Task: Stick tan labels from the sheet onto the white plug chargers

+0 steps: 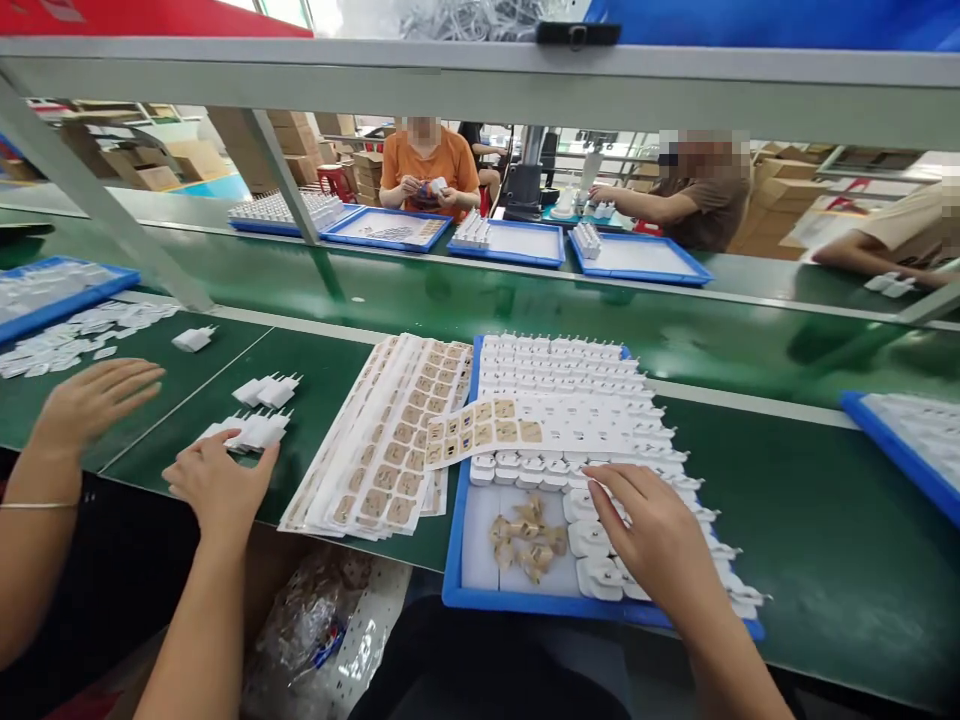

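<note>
Several sticker sheets [390,440] beside blue tray [454,560]

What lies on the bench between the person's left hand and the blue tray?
In the head view, a fanned stack of label sheets lies between the left hand and the blue tray.

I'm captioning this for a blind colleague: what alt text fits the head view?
Two bare hands work at a green bench: the right hand rests on white chargers in a blue tray, the left hand on a few chargers on the bench. Label sheets lie between; a neighbour's hand is at far left, and other workers sit opposite.
</note>
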`<state>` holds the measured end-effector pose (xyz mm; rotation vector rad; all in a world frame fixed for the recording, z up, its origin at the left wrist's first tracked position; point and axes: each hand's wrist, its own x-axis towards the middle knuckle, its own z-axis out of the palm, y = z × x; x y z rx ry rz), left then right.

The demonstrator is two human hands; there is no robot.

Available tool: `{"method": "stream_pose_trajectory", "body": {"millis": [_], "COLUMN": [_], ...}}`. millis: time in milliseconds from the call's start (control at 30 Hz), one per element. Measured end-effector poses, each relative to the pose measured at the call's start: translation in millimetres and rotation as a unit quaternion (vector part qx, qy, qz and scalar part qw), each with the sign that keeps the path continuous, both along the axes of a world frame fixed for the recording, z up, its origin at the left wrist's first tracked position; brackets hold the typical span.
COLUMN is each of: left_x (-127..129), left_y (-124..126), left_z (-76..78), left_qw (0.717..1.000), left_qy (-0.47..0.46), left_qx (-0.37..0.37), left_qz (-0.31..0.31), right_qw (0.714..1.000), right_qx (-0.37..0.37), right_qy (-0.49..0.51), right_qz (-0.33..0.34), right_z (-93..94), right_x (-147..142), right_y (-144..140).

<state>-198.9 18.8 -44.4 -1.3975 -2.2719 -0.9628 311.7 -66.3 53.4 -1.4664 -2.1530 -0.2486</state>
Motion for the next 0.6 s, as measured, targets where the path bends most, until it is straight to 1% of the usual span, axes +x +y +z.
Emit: {"method": "stream_pose_trajectory", "body": {"millis": [33, 67, 100, 167, 200, 233, 267, 300, 333, 367, 433, 500, 600], "left_x": [10.8, 25.4, 43.7, 89.9, 116.1, 142.7, 168.5, 192.1, 212.7, 229.7, 251.9, 261.2, 262.0], "left_y": [1.0, 2.3, 3.8, 6.9, 8.2, 9.6, 11.0, 12.5, 14.4, 16.5, 21.2, 25.2, 27.8], "left_z": [7.4, 15.7, 24.6, 42.5, 50.8, 58.0, 64.0, 68.4, 71.2, 72.3, 70.5, 65.5, 58.4], "left_qw": [0.999, 0.993, 0.984, 0.958, 0.939, 0.907, 0.877, 0.851, 0.834, 0.822, 0.809, 0.801, 0.796], "left_qy": [0.009, 0.019, 0.028, 0.039, 0.044, 0.043, 0.046, 0.055, 0.063, 0.071, 0.083, 0.086, 0.079], "left_qx": [0.009, 0.016, 0.018, -0.009, -0.023, -0.034, -0.044, -0.052, -0.054, -0.061, -0.079, -0.096, -0.102], "left_qz": [-0.049, -0.112, -0.172, -0.282, -0.341, -0.417, -0.477, -0.519, -0.546, -0.561, -0.577, -0.584, -0.591], "right_qw": [1.0, 0.999, 0.998, 0.991, 0.986, 0.982, 0.978, 0.976, 0.974, 0.973, 0.971, 0.97, 0.971], "right_qx": [-0.011, -0.028, -0.051, -0.11, -0.137, -0.162, -0.178, -0.185, -0.19, -0.192, -0.193, -0.193, -0.189], "right_qy": [-0.006, -0.012, -0.016, -0.015, -0.011, -0.009, -0.01, -0.013, -0.017, -0.02, -0.024, -0.024, -0.018], "right_qz": [0.009, 0.022, 0.037, 0.075, 0.092, 0.102, 0.107, 0.112, 0.119, 0.126, 0.138, 0.143, 0.144], "right_z": [4.0, 8.1, 12.0, 18.2, 20.1, 21.0, 21.1, 20.4, 19.0, 17.1, 12.4, 7.4, 2.1], "right_x": [0.1, -1.0, -3.3, -10.8, -15.4, -19.8, -23.7, -26.7, -28.7, -29.7, -29.4, -27.8, -27.0], "right_y": [6.5, 14.7, 24.8, 48.8, 61.6, 74.1, 85.5, 95.3, 102.9, 108.4, 113.4, 113.5, 111.9]}}
